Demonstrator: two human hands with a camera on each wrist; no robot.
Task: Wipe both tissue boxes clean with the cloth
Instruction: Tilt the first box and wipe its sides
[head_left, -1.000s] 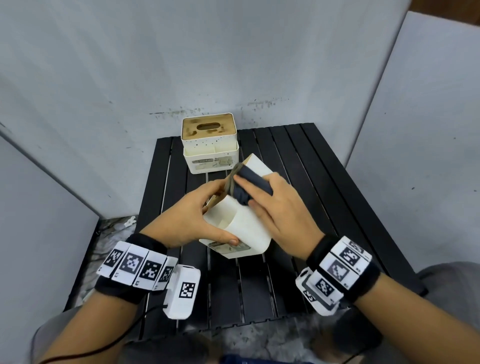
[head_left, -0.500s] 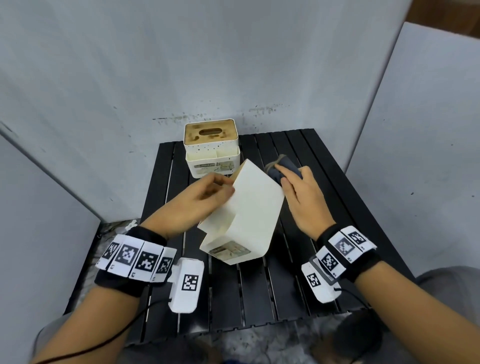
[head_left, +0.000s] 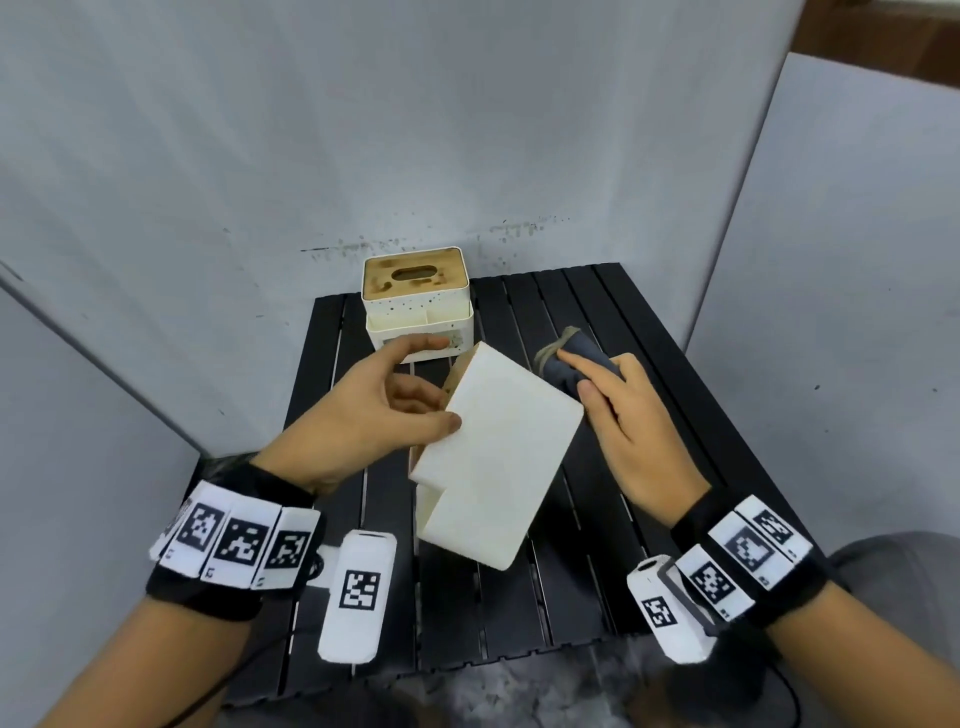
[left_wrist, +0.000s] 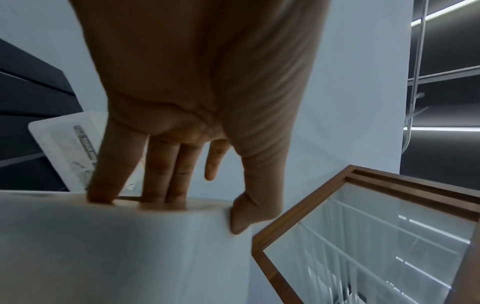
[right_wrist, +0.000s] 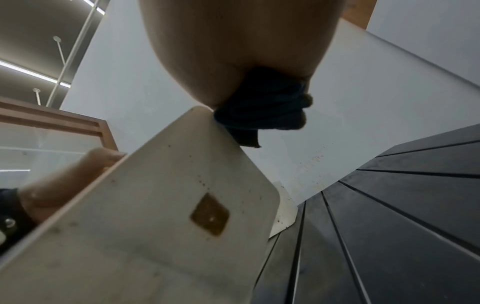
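- While being tilted clear of the black slatted worktop (head_left: 649, 415), resting nowhere on it: near tissue box (head_left: 498, 457), cream-white, held mid-scene between both hands.
- Gripping that box at its upper left edge: left hand (head_left: 374, 415), thumb curled onto the broad face, three fingers (left_wrist: 155, 170) pressing along the far rim in the left wrist view, one finger lifting free.
- Clutching the cloth (head_left: 574, 358), dark blue and bunched: right hand (head_left: 628, 426), fingers curled over it, wad sitting at the box's upper right corner; touching or just beside, not determinable.
- Standing upright at the rear of the worktop, well apart from both hands: second tissue box (head_left: 418, 306), white with a stained wooden lid and oval slot.
- Handling, as judged: box appearing light, rigid and smooth-walled, hence likely slippery; gripping across opposite edges advised, avoiding the lid seam. Cloth appearing soft and compliant, conforming to corners.
- Showing in the right wrist view: dark specks and a brown square patch (right_wrist: 209, 216) on one face, apparently awaiting wiping.
- Reading labels: printed label on the rear box (left_wrist: 85, 144), seemingly "TISSUE", remainder too blurred.
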